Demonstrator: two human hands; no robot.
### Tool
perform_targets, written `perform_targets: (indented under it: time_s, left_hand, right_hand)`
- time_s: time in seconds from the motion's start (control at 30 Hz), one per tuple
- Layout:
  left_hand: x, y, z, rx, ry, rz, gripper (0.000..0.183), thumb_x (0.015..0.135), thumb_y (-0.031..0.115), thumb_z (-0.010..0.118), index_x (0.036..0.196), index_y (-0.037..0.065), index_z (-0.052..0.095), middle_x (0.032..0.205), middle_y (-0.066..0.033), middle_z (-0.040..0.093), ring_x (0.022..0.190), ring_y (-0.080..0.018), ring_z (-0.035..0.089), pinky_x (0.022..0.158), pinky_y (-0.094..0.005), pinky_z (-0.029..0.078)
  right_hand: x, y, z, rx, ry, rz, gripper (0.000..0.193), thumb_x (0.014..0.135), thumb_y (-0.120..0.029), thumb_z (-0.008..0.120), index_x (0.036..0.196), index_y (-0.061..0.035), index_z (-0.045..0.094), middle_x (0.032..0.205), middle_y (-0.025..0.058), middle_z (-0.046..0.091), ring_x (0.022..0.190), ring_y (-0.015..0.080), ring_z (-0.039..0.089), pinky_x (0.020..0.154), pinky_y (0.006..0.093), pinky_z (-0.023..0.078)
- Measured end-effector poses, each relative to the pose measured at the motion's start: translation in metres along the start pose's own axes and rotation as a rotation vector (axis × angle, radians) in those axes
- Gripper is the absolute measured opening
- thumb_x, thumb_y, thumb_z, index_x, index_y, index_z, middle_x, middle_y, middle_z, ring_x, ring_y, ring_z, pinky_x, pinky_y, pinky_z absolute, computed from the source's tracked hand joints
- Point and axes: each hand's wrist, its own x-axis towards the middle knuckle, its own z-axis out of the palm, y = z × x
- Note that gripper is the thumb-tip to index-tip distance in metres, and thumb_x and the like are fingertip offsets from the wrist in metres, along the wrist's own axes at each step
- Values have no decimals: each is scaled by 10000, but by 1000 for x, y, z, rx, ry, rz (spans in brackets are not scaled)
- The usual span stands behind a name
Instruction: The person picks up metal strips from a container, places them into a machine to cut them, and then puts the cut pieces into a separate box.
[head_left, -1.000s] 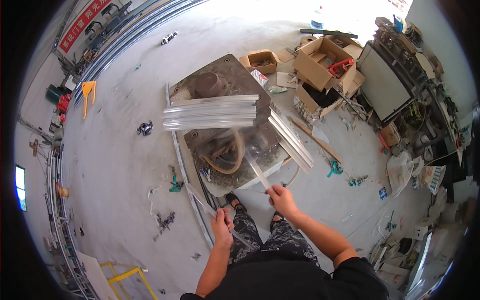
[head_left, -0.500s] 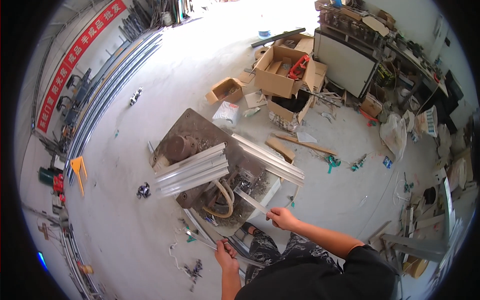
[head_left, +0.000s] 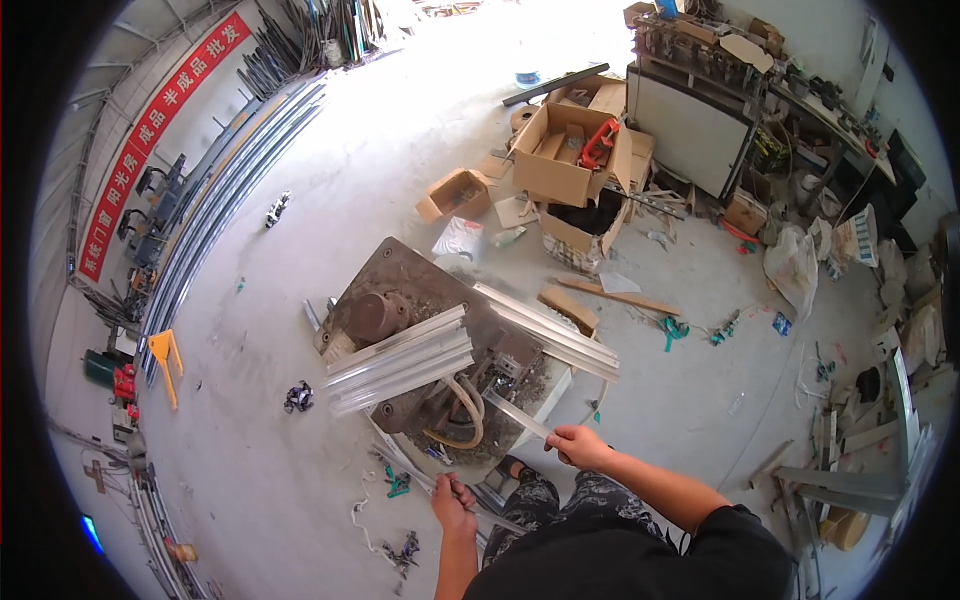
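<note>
My right hand is closed round the near end of a flat metal strip. The strip's far end reaches into the small block fixture on a dark, oily metal machine plate. Lower and to the left, my left hand grips a second, thin metal profile that slants past the machine's near edge. Ribbed silver aluminium profiles lie on the plate in two stacks, a left stack and a right stack. A pale hose curves beside the fixture.
Beyond the machine stand an open cardboard box with a red tool and a smaller box. Long metal bars lie along the left, near a yellow stand. Scraps and bags litter the right.
The whole view has shifted slightly, the scene sliding down and right. My left hand has come a little nearer the machine with its profile. My right hand keeps its hold on the strip.
</note>
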Motion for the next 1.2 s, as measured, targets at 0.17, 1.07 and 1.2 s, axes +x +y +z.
perform_targets:
  time_s: [0.17,1.07,1.2]
  left_hand:
    - [-15,-16,7,-11,-45,-5,255,943,306,456,874,66,507,609,12,403,466,-90,338,417,-233,263]
    - [-87,-114,20,-49,-73,-41,266,944,282,453,890,36,539,522,15,375,419,-88,329,389,-234,243]
    - [-100,-107,37,72,-195,-57,312,952,295,442,947,-3,535,481,12,360,401,-93,305,399,-246,249]
  right_hand:
    - [-3,-1,-2,-56,12,-4,276,931,-286,472,859,-52,599,522,-8,448,416,87,380,392,256,306]
    - [-6,-9,-2,-181,-5,-117,293,925,-289,448,858,-38,582,546,32,501,425,119,441,426,285,359]
    - [-2,7,-3,-221,84,-107,289,920,-278,460,823,-30,574,549,56,511,458,120,477,454,302,376]
